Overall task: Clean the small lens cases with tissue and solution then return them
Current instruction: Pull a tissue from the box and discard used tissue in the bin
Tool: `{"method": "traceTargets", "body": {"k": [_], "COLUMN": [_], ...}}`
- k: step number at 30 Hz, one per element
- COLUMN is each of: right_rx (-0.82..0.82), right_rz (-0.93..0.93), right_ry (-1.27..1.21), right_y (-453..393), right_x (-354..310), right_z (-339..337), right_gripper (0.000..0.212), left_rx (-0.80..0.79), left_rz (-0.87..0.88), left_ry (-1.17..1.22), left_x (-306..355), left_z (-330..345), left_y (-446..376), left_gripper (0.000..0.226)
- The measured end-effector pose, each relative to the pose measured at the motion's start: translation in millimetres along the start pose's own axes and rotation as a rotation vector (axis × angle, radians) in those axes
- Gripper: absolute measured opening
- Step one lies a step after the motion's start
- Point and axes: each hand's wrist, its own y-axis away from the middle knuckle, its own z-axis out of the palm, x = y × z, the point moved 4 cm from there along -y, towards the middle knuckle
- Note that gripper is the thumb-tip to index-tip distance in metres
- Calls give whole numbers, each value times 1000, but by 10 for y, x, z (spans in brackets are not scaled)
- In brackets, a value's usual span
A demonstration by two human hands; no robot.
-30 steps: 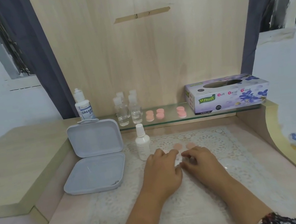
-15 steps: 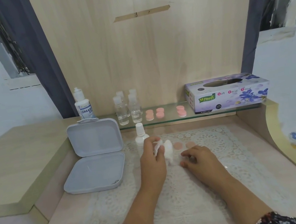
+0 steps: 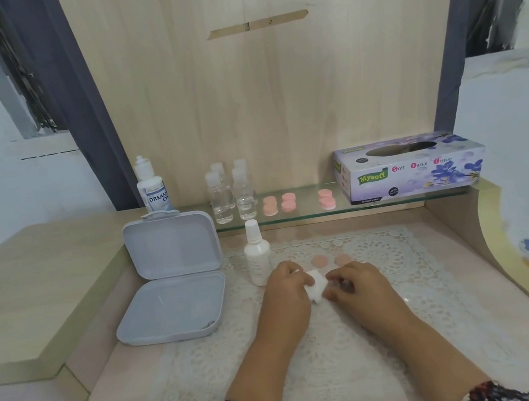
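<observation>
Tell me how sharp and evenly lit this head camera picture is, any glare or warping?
Head view: soft, even light, faint shadows; hands and tissue slightly soft; tissue box lettering readable; wide-angle bending at the edges, where the window frames lean; a mild reflection on the glass shelf.

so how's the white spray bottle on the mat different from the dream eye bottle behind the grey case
The white spray bottle stands on the lace mat in front; the Dream Eye bottle stands farther back, its base hidden behind the grey case. The spray bottle looks plain; the Dream Eye bottle carries a blue printed label. Both are upright, white and capped.
</observation>
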Motion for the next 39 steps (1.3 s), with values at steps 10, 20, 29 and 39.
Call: {"method": "traceTargets", "body": {"k": [10, 20, 29, 39], "right_rx": [24, 27, 26, 36], "right_rz": [-5, 0, 20, 17], "right_ry": [14, 23, -8, 11], "right_y": [-9, -14, -10, -11], "right_x": [6, 2, -1, 0], "right_z": [8, -8, -5, -8], "right_gripper": [30, 29, 30, 28], "left_rx": [-8, 234, 119, -10], "left_rz": [251, 16, 335, 224], "left_ry": [-407, 76, -476, -528], "left_x": [85, -6, 75, 68], "left_z": [54, -175, 26, 137], "left_y": [35, -46, 25, -2], "left_gripper": [22, 9, 37, 14]}}
